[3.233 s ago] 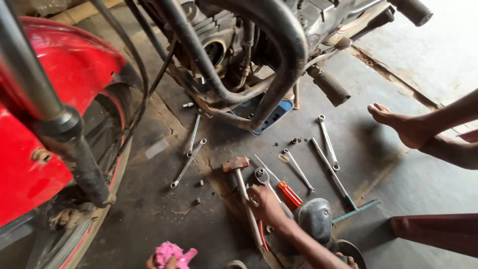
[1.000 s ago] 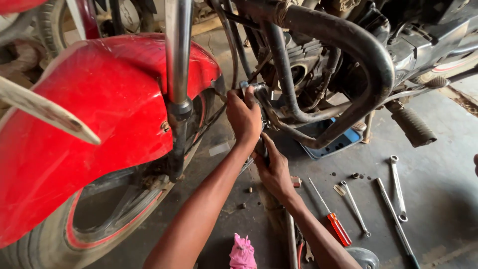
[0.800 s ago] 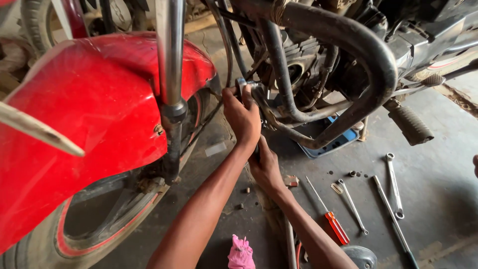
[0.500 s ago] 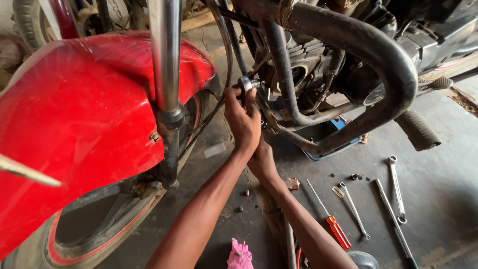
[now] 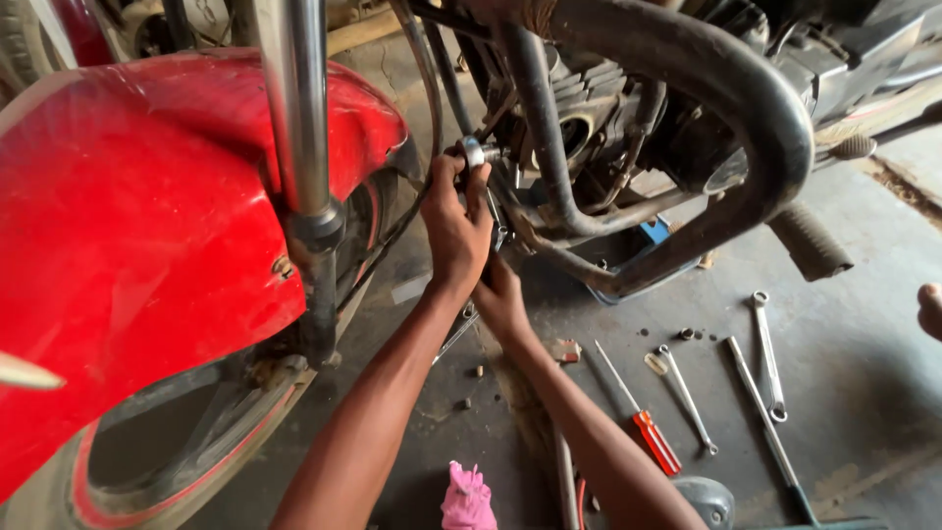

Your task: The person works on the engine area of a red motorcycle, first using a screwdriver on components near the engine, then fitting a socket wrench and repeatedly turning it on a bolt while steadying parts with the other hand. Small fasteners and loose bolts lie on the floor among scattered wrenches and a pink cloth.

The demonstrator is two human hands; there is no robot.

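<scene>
My left hand [image 5: 454,228] reaches up to the front of a motorcycle engine [image 5: 599,108] and pinches the silver head of a socket wrench [image 5: 474,153] against a fitting by the frame tube. Just beneath it, my right hand [image 5: 501,300] is closed around the lower part of the same tool's dark handle. Both forearms come up from the bottom of the view. The red front mudguard [image 5: 147,226] and the chrome fork leg [image 5: 299,128] stand close on the left.
The curved black crash bar [image 5: 746,108] arches over the right side. On the concrete floor lie spanners [image 5: 765,348], a red-handled screwdriver [image 5: 643,422], small bolts [image 5: 687,334], a blue tray [image 5: 653,234] and a pink rag [image 5: 466,499]. Another person's toes [image 5: 930,309] show at the right edge.
Three seconds ago my right hand was down among the tools on the floor. Since a second ago both hands have stayed on the wrench at the engine, the left shifting slightly higher.
</scene>
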